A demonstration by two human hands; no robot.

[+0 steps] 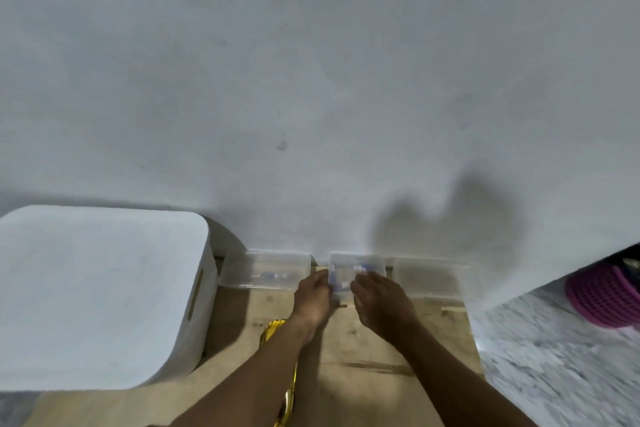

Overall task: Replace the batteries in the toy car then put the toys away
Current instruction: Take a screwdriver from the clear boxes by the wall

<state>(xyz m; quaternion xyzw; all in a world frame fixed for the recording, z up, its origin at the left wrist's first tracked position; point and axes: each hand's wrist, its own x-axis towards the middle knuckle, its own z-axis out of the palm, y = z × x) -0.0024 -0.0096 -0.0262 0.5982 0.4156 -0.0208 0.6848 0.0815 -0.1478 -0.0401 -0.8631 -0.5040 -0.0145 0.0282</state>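
1. Toy car: yellow, it lies on the wooden tabletop on the person's side of the middle clear container. Most of it is hidden under the left forearm, so only bits show.
2. The middle clear container stands against the wall. It holds some blue items, too blurred to name.
3. The left hand is at that container's left front corner, its fingertips touching the wall there. The blur hides whether it grips the container or only rests against it.
4. The right hand is at the container's front rim, back of the hand up and fingers bent forward into it. I cannot tell whether it has hold of anything.
5. A left clear container sits just left of the middle one, with small blue things inside. A right clear container sits just to its right.
6. A white storage box stands well to the left of the middle container. A pink basket is far to its right, down on the marbled floor.
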